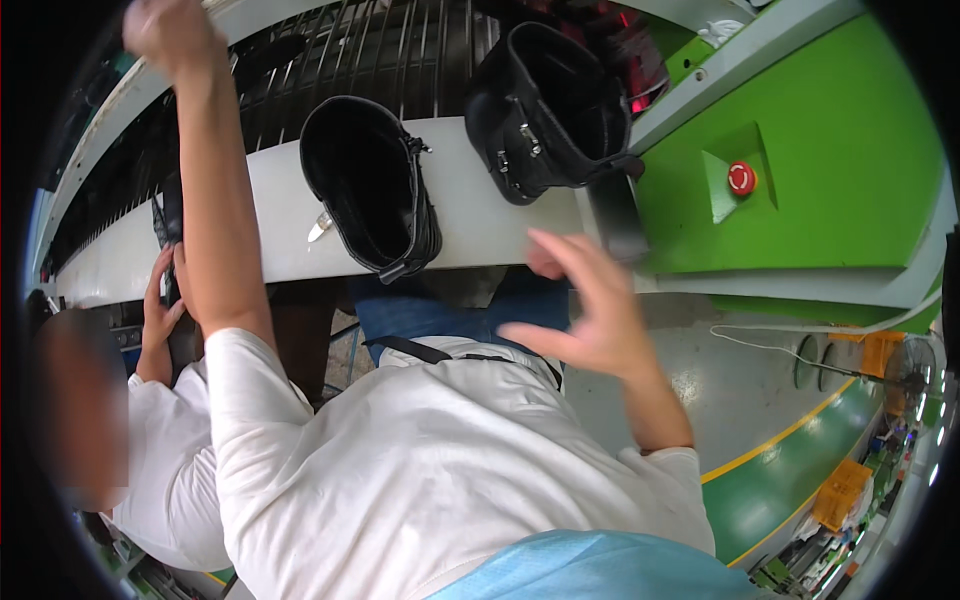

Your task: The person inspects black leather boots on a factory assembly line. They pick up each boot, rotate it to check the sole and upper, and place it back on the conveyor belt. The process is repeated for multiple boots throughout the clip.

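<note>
Two black boots stand on the white ledge in front of me, their open tops facing up. The left boot [372,185] is nearer the middle; the right boot [500,120] has metal buckles on its side. My right hand [590,305] is in the air just below the right boot, fingers and thumb apart, with nothing in it. Stretched far forward to the upper left is my left hand [178,38], over the machine's edge and away from both boots. Motion blurs its fingers, so its grip is unclear. A small shiny pale piece [319,228] lies beside the left boot.
Dark metal rods [385,55] run behind the white ledge [285,220]. To the right is a green machine panel [830,170] with a red stop button [741,179]. A co-worker's hands [165,300] handle a black item at the left, close to my left arm.
</note>
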`<state>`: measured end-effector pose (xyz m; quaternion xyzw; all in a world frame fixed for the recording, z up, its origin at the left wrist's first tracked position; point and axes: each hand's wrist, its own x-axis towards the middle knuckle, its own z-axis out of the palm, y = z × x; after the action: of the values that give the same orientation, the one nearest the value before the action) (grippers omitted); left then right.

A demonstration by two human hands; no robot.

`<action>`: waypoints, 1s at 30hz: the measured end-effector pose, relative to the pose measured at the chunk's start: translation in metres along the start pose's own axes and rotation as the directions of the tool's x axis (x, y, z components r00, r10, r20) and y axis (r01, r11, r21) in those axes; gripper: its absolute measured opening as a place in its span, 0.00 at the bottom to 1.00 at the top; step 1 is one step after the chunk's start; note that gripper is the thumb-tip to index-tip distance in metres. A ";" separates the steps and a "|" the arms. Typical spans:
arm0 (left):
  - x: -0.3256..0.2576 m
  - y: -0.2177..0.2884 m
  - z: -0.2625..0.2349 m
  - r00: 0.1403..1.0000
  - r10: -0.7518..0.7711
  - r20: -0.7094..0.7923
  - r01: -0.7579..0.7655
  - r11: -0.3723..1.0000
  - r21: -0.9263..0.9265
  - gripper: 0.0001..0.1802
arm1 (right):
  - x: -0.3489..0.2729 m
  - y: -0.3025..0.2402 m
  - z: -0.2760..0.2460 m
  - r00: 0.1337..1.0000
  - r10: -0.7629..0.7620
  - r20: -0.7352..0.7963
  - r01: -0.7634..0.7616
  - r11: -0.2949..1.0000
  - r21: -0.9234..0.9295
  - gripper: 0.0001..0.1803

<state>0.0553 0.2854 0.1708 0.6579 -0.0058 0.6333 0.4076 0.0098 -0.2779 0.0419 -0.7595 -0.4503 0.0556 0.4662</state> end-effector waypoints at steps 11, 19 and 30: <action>-0.164 0.117 -0.085 0.929 -0.356 -0.098 0.290 0.867 -0.406 0.15 | 0.062 0.085 0.182 0.996 -0.016 -0.090 -0.004 0.975 -0.222 0.49; -0.211 0.110 -0.062 0.787 -0.605 0.117 0.560 0.622 -0.548 0.20 | -0.003 0.077 0.111 0.997 0.050 -0.052 -0.065 0.927 -0.369 0.25; -0.228 0.074 -0.022 0.755 -0.599 0.267 0.634 0.564 -0.529 0.13 | -0.054 0.113 0.112 0.941 0.263 -0.214 -0.339 0.754 -0.563 0.29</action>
<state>-0.0472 0.1317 0.0161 0.4749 0.0161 0.3971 0.7852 -0.0065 -0.2619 -0.1241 -0.9309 -0.2875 -0.0597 0.2172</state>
